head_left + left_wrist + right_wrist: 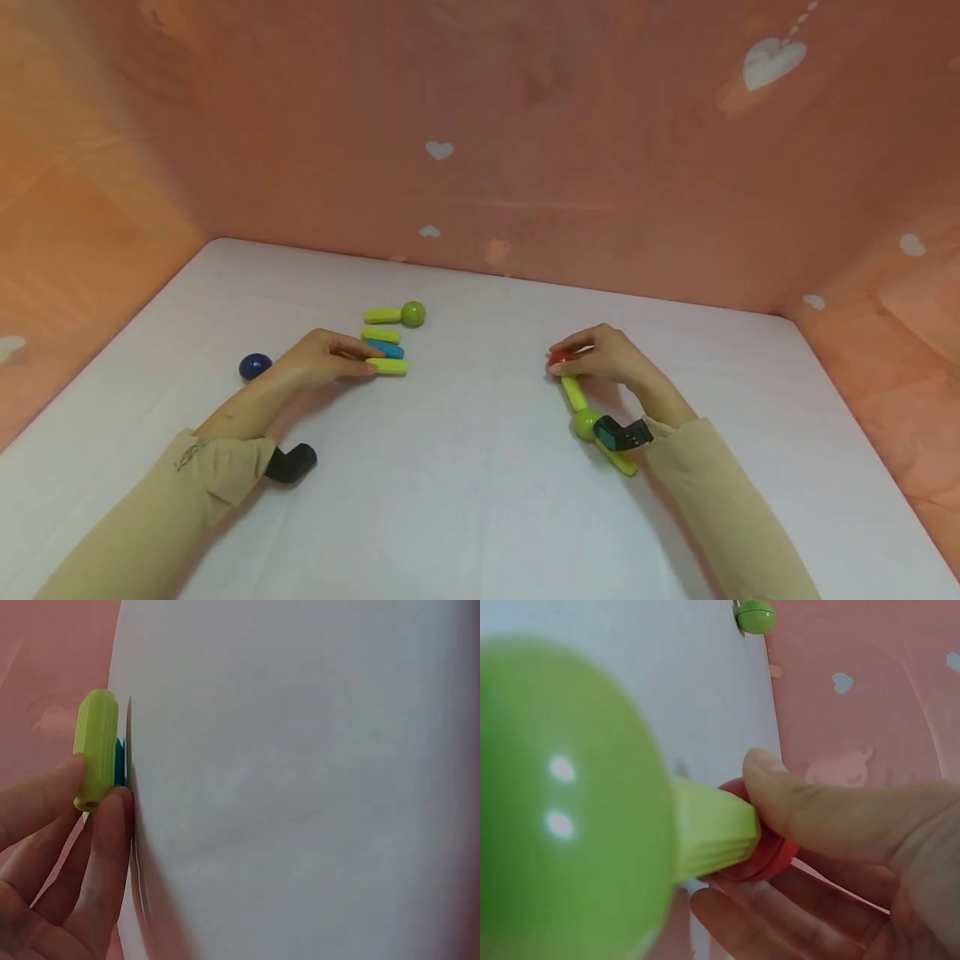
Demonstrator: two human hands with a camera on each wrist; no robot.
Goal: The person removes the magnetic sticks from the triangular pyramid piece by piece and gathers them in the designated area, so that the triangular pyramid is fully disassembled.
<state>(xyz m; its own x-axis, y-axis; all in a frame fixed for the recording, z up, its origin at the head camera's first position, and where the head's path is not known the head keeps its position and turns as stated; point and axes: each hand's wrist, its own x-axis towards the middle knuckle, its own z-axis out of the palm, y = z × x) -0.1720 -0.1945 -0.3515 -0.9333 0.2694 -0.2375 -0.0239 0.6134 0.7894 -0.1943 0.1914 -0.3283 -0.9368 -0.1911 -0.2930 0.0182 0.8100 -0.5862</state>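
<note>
My left hand pinches a yellow-green stick by one end, between thumb and fingers. Just behind it a blue stick and another yellow-green stick lie side by side on the table. On the right, a red ball is gripped between the thumb and fingers of my right hand. A yellow-green stick runs from that ball to a green ball. Beyond the green ball a further yellow-green stick extends toward the near right, partly hidden by the wrist camera.
A green ball joined to a stick lies at the back of the white table. Near my left forearm sits a dark blue ball. Pink walls with pale hearts enclose the back and sides.
</note>
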